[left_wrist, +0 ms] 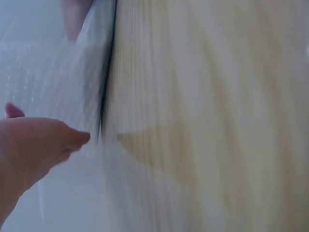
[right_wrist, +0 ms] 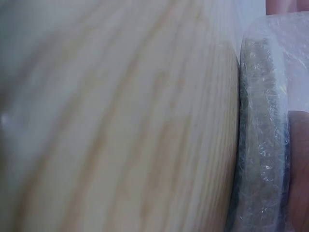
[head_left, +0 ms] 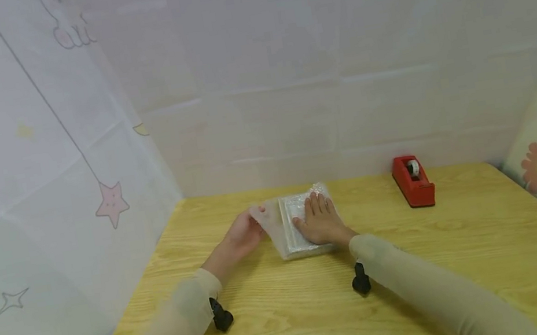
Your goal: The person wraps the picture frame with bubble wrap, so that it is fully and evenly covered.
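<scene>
A flat rectangular object with a pale, frame-like border lies on the table under clear bubble wrap. My left hand pinches the loose flap of the wrap at its left side, holding it up off the table. In the left wrist view, thumb and fingers of the left hand meet at the sheet's edge. My right hand rests palm down across the right part of the wrapped object, fingers straight and pointing away. The right wrist view shows the thick wrapped side of the object.
A red tape dispenser with a white roll stands at the back right of the wood-grain table. Printed white cloth hangs behind the table and along both sides.
</scene>
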Motion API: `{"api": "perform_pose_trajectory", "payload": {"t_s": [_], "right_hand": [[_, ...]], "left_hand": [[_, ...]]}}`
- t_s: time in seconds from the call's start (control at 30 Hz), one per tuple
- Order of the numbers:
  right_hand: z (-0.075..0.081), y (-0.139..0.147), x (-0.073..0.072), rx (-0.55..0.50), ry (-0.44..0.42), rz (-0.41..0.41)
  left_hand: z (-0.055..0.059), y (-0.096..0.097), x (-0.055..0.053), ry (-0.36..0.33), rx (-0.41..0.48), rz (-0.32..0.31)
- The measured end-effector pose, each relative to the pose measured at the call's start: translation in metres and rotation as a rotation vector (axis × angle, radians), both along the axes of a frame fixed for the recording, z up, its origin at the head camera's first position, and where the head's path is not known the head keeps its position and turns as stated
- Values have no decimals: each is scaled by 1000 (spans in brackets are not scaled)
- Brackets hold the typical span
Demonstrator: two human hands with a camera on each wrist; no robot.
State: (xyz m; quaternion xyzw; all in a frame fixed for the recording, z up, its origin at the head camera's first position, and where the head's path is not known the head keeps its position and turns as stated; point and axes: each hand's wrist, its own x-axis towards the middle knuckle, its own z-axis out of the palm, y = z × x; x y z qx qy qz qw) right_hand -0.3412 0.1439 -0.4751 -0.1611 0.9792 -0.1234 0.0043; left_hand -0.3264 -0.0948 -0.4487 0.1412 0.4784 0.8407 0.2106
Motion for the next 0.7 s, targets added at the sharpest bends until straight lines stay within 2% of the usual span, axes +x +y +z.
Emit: {"api": "perform_pose_trajectory", "payload": {"t_s": [0.1,0.27,0.33,0.4,0.53,0.6,0.7], "right_hand": [[0,0,1,-3,-7,-2],[0,-4,3,-15,-1,-12],[1,-6,6,-3,5,-26],[0,-7,9,1,11,-35],[-2,-7,11,14,13,-54],[-4,-8,6,3,-5,-60],[4,-7,-3,-69,-97,-84]], "left_hand": [[1,21,5,-90,57,105],[1,45,9,-95,53,231],[0,52,9,-100,49,238],[-2,58,9,-113,42,214],[-3,67,9,-104,-36,170],[-3,71,8,-86,-93,189],[-2,75,6,-68,-175,236]]}}
